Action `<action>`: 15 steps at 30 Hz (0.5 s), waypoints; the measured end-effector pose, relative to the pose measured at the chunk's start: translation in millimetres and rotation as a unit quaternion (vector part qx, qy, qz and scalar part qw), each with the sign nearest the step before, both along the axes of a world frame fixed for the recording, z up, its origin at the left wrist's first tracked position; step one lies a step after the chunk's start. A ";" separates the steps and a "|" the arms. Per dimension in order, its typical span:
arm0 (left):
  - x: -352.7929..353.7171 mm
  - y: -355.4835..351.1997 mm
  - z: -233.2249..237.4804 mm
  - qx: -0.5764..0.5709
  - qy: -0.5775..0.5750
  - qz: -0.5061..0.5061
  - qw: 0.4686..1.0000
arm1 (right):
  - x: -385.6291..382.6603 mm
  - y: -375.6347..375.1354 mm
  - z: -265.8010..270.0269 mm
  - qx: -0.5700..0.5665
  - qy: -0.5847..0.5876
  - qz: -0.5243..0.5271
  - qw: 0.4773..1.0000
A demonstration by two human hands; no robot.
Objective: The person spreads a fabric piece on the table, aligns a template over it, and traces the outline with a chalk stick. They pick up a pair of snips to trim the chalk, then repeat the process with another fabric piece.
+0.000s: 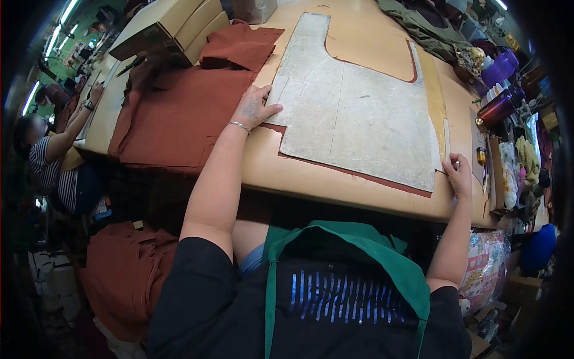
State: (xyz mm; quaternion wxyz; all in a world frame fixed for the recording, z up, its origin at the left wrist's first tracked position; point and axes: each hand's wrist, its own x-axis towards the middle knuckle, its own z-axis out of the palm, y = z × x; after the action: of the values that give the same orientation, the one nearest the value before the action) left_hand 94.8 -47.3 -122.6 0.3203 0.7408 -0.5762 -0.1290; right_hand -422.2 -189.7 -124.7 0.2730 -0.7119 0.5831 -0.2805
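Observation:
A large grey pattern template (371, 113), with a curved cut-out at its top and pencil-like lines on it, lies flat over rust-red fabric (359, 174) that shows along its edges. At the template's left edge rests my left hand (254, 109), thumb and fingers spread apart, the thumb lying on the template. My right hand (458, 175) is near the lower right corner, thumb and fingers pinched at the lower end of a long yellowish strip (434, 99). That strip runs along the template's right side. What lies beneath my fingertips is partly hidden.
A stack of rust-red fabric (185, 113) lies left of the template, with cardboard boxes (170, 30) behind it. Purple containers, a tumbler (499, 106) and tools crowd the table's right side. More red fabric (128, 275) hangs below. A person (57, 155) works at far left.

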 end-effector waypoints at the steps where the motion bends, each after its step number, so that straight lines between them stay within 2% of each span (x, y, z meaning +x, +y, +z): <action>1: 0.3 -0.2 -1.1 -0.007 0.013 0.001 1.000 | -0.7 -0.3 0.5 0.008 -0.001 -0.001 1.000; 4: -0.1 -0.6 3.0 0.004 0.077 0.010 0.997 | -2.0 -1.9 0.1 0.018 -0.005 0.002 1.000; 7: -3.9 -0.3 8.8 0.014 0.092 0.020 0.995 | -4.4 -1.1 -0.5 0.004 -0.003 0.007 1.000; 13: -4.5 -0.7 9.9 0.018 0.059 0.009 0.998 | 5.0 -0.4 4.9 -0.007 0.025 0.019 0.999; 14: -3.3 -0.3 7.8 -0.003 0.022 -0.006 1.000 | 4.3 -3.9 1.6 -0.007 0.020 0.031 0.999; 15: 19.9 -11.8 -11.6 0.022 0.004 -0.063 0.998 | -3.9 -3.0 2.3 -0.006 0.018 0.032 0.999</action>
State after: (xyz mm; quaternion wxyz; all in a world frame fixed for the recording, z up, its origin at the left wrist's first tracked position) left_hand 114.7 -59.1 -134.3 0.2979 0.7094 -0.6173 -0.1643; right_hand -426.1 -192.7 -122.3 0.2670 -0.7368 0.5629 -0.2625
